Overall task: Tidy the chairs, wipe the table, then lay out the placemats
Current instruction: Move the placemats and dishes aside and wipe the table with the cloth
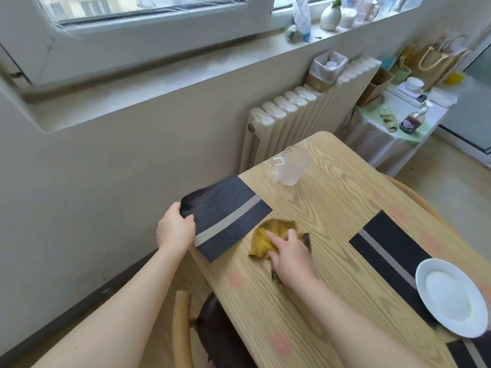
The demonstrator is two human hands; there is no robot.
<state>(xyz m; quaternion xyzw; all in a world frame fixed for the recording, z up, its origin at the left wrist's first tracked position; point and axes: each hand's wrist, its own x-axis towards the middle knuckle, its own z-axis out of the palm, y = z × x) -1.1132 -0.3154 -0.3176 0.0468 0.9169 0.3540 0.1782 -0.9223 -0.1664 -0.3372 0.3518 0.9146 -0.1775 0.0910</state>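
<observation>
Two hands are busy. The right hand (291,257) presses flat fingers (273,240) on the crumpled yellow cloth (261,241) on the pale wooden table (332,205). Just left of the cloth lies the dark woven placemat with a grey stripe (228,216). The left hand (175,228) grips its left end, curled up past the table edge.

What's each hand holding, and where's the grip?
Left hand grips the dark placemat by its curled outer edge; right hand presses the yellow cloth, grip unclear.

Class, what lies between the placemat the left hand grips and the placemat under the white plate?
Head view: the yellow cloth under the right hand; otherwise bare tabletop.
</observation>
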